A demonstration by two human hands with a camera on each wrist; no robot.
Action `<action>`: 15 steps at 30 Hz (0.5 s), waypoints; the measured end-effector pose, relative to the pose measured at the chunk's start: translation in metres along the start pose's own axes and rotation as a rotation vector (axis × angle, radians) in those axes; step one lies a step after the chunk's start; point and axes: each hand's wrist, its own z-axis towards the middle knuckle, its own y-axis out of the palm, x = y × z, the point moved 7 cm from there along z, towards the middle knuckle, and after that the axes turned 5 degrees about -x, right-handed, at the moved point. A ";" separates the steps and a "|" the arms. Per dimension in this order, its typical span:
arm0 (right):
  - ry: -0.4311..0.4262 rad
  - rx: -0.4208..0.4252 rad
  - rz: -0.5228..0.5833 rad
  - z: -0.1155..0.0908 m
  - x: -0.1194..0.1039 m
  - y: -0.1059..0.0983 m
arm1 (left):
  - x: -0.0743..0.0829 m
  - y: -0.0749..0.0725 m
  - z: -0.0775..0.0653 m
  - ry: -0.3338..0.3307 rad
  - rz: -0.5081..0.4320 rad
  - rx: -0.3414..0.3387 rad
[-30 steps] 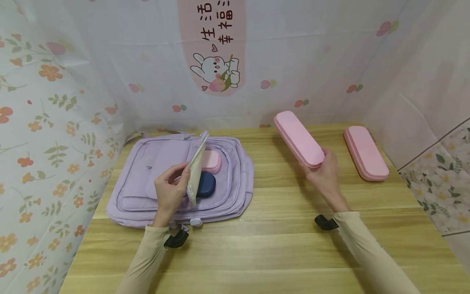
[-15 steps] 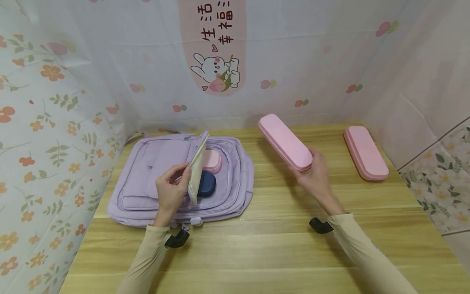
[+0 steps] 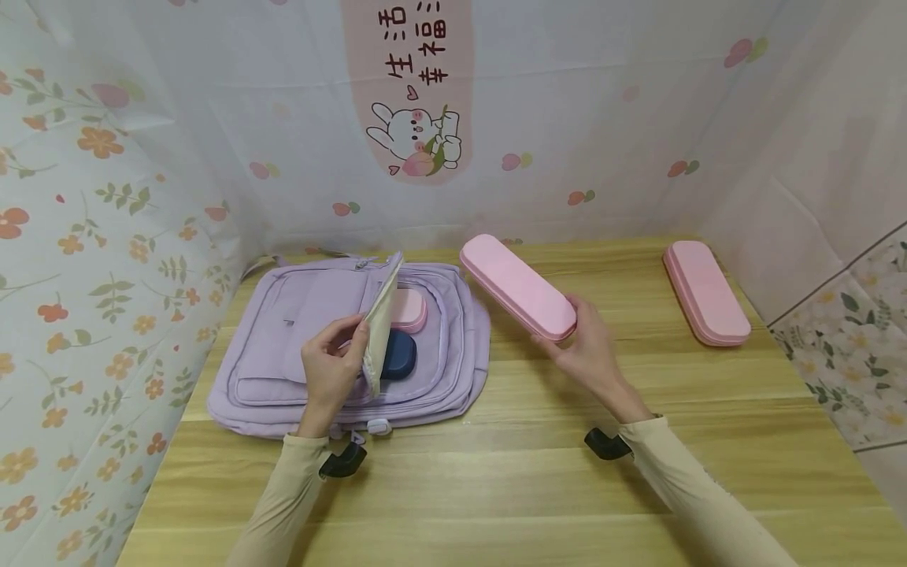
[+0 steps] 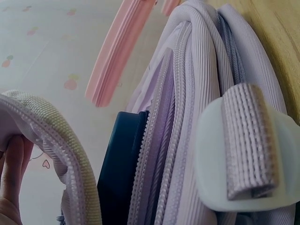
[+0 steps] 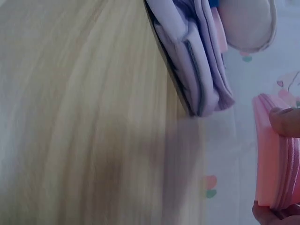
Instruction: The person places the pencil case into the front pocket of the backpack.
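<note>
A lavender backpack (image 3: 298, 323) lies flat on the table, its front pocket unzipped. My left hand (image 3: 331, 362) pinches the edge of the pocket's flap (image 3: 380, 331) and holds it raised, pale lining showing. Inside the pocket sit a pink case (image 3: 409, 309), partly hidden by the flap, and a dark blue case (image 3: 399, 356). To the right of the bag my right hand (image 3: 590, 350) grips the near end of a long pink zippered case (image 3: 520, 285). That case is held above the table, tilted, its far end close to the backpack's upper right edge.
Another long pink case (image 3: 707, 294) lies on the table at the far right. Printed cloth walls (image 3: 602, 118) rise behind and on both sides. A white buckle (image 3: 379, 428) hangs at the backpack's near edge, on the wooden table (image 3: 489, 488).
My right hand has carried the long pink case leftward, from mid-right of the table to beside the backpack. The left hand keeps the flap up, practically unmoved.
</note>
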 end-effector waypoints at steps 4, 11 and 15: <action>-0.023 -0.033 0.022 -0.003 -0.005 0.009 | 0.004 0.000 0.000 0.005 -0.003 0.001; -0.056 -0.109 0.081 -0.005 -0.015 0.019 | 0.000 -0.002 0.000 0.020 -0.002 0.004; -0.089 -0.152 0.110 -0.007 -0.019 0.024 | 0.000 -0.003 0.000 0.013 -0.003 0.007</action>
